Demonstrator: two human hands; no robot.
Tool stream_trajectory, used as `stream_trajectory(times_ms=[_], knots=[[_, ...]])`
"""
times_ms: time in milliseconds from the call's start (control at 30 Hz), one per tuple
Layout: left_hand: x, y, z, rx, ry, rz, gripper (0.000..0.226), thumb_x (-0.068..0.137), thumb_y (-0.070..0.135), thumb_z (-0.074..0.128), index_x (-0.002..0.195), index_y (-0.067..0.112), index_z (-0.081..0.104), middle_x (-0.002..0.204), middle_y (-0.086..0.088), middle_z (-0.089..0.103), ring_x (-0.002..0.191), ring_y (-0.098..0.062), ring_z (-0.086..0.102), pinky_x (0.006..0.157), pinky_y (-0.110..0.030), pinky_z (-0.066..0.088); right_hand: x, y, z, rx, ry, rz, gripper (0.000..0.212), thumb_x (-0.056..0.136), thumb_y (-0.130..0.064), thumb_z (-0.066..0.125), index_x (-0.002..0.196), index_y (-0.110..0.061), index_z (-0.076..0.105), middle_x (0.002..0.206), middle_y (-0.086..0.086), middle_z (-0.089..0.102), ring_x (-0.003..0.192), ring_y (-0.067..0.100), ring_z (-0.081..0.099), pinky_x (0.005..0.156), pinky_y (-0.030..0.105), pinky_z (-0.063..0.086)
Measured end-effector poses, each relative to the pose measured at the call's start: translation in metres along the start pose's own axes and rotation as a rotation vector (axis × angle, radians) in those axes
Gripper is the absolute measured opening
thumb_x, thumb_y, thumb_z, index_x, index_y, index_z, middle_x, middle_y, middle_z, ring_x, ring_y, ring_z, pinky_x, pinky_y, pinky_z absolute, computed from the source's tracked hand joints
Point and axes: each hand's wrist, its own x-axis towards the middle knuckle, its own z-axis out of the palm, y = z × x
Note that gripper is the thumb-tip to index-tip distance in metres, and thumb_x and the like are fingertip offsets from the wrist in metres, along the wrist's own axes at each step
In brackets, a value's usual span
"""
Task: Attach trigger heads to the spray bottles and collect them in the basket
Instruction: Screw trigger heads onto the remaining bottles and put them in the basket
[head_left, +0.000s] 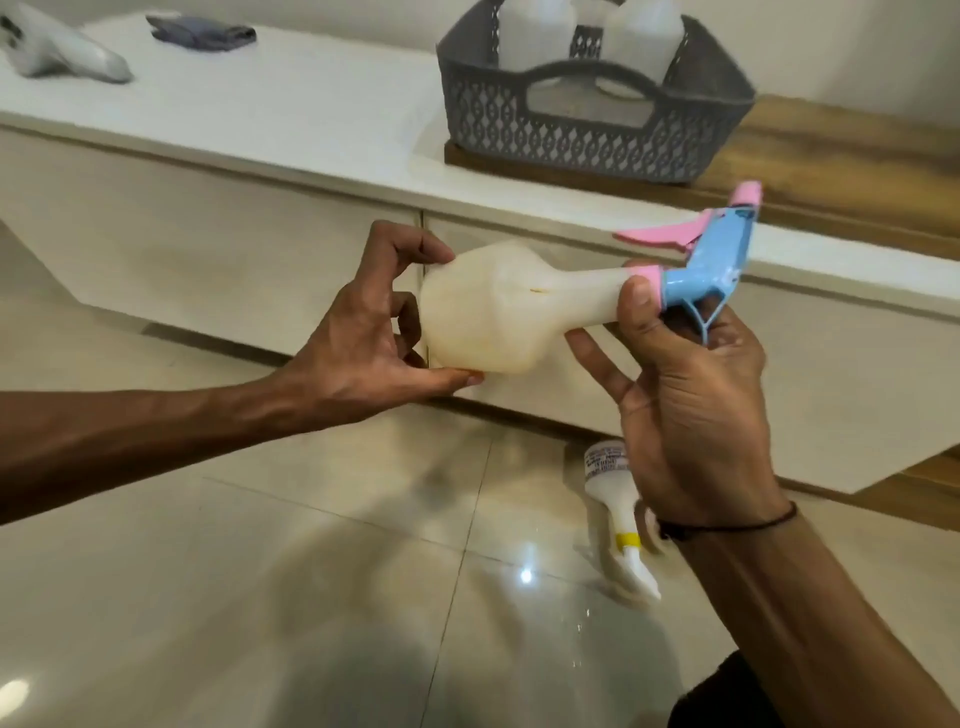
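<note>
A: What have you got in your hands?

B: Your left hand (363, 338) grips the base of the bottle (498, 306), fingertips curled round its wide end. The bottle lies on its side in the air in front of the table (291, 130), neck pointing to your right.

A: And the other hand?

B: Your right hand (691, 374) holds the neck end: the thumb presses on the pink collar where the trigger head (711, 260) meets the bottle, and the fingers curl behind the blue body. The head is blue with a pink lever and a pink nozzle tip, and it sits on the neck.

A: Where is the basket?

B: The grey basket (597, 130) stands on the table, up and to the right of your hands, on a wooden strip. Two white bottles (644, 41) stand inside it, their tops cut off by the frame.

A: Anything else around you?

B: A second spray bottle (618, 509) with a yellow collar lies on the tiled floor (311, 597), just below your right wrist. On the far left of the table lie a folded dark cloth (202, 31) and a pale, blurred object I cannot identify.
</note>
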Motion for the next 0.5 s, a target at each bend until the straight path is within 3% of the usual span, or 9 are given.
stream_trajectory(times_ms=[100, 233, 333, 433, 500], knots=[[0.035, 0.031, -0.004, 0.025, 0.147, 0.179, 0.093, 0.061, 0.030, 0.103, 0.127, 0.040, 0.038, 0.138, 0.016, 0.055, 0.067, -0.037, 0.067, 0.043, -0.020, 0.051, 0.011, -0.045, 0.022, -0.025, -0.017, -0.237, 0.042, 0.081, -0.022, 0.076, 0.119, -0.009, 0.065, 0.110, 0.005, 0.074, 0.102, 0.019, 0.076, 0.083, 0.042, 0.064], [0.093, 0.074, -0.009, 0.034, 0.369, 0.218, 0.088, 0.064, 0.041, 0.103, 0.125, 0.029, 0.042, 0.133, 0.016, 0.063, 0.055, -0.019, 0.066, 0.046, -0.020, 0.047, 0.046, -0.110, 0.063, -0.228, -0.080, -0.587, 0.020, 0.093, -0.013, 0.078, 0.107, -0.006, 0.066, 0.102, 0.009, 0.070, 0.095, 0.022, 0.078, 0.077, 0.044, 0.066], [0.140, 0.099, -0.020, 0.103, 0.462, 0.192, 0.085, 0.068, 0.052, 0.097, 0.132, 0.018, 0.051, 0.136, 0.015, 0.065, 0.072, -0.008, 0.072, 0.057, -0.014, 0.052, 0.082, -0.155, 0.098, -0.458, -0.132, -0.769, 0.018, 0.088, -0.019, 0.082, 0.097, -0.013, 0.068, 0.098, 0.004, 0.070, 0.098, 0.027, 0.076, 0.075, 0.044, 0.066], [0.183, 0.110, -0.032, 0.133, 0.468, 0.099, 0.080, 0.073, 0.055, 0.092, 0.139, 0.024, 0.058, 0.137, 0.016, 0.065, 0.083, -0.006, 0.072, 0.066, -0.009, 0.051, 0.119, -0.185, 0.134, -0.610, -0.093, -0.876, 0.025, 0.079, -0.032, 0.084, 0.082, -0.034, 0.060, 0.087, -0.010, 0.065, 0.098, 0.024, 0.075, 0.081, 0.047, 0.064], [0.211, 0.111, -0.038, 0.134, 0.407, 0.001, 0.073, 0.080, 0.050, 0.089, 0.142, 0.025, 0.061, 0.131, 0.010, 0.070, 0.096, -0.004, 0.067, 0.069, -0.004, 0.046, 0.150, -0.195, 0.156, -0.715, -0.025, -0.859, 0.026, 0.074, -0.038, 0.088, 0.078, -0.028, 0.064, 0.080, -0.012, 0.065, 0.090, 0.023, 0.075, 0.078, 0.047, 0.064]])
